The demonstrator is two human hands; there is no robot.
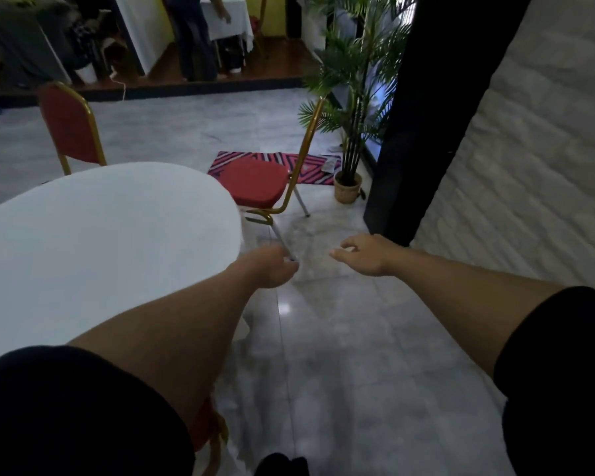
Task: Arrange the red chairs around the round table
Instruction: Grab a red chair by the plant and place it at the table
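Note:
The round table (93, 235) under a white cloth fills the left. One red chair (70, 127) with a gold frame stands at its far side, back towards me. A second red chair (255, 183) stands at the table's right edge, its back seen edge-on. Part of a third red chair (205, 429) shows below my left arm. My left hand (272, 269) reaches forward with fingers curled under, beside the foot of the second chair's near leg; a grip cannot be made out. My right hand (364, 254) is stretched out beside it, fingers apart, holding nothing.
A potted palm (348, 187) and a pink-and-black striped mat (279, 163) lie beyond the second chair. A black pillar (426, 115) and a white brick wall (529, 166) close the right side. A person (193, 36) stands on a raised wooden floor at the back. Grey tiles stretch ahead.

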